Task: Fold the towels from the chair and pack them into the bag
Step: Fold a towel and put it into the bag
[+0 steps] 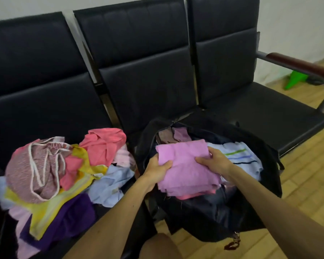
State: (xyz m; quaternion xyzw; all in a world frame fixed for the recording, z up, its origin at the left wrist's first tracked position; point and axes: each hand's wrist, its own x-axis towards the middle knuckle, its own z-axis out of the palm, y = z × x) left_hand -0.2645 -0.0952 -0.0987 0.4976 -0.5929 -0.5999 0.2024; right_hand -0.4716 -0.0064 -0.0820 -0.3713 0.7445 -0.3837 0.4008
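Observation:
A folded lilac towel [185, 165] lies on top of the contents of an open black bag [266, 165] that stands on the middle seat. My left hand [158, 170] grips the towel's left edge and my right hand [213, 161] presses on its right side. Under it sit more folded lilac and pink cloths, with a pale blue striped towel [239, 156] beside them in the bag. A heap of unfolded towels [64, 174] in pink, yellow, purple, light blue and mauve covers the left seat.
The black three-seat bench [148, 71] runs along a white wall; its right seat [260, 116] holds only the bag's edge. A metal armrest with a brown pad [303, 66] closes the right end. A green object [294, 80] lies on the wooden floor behind.

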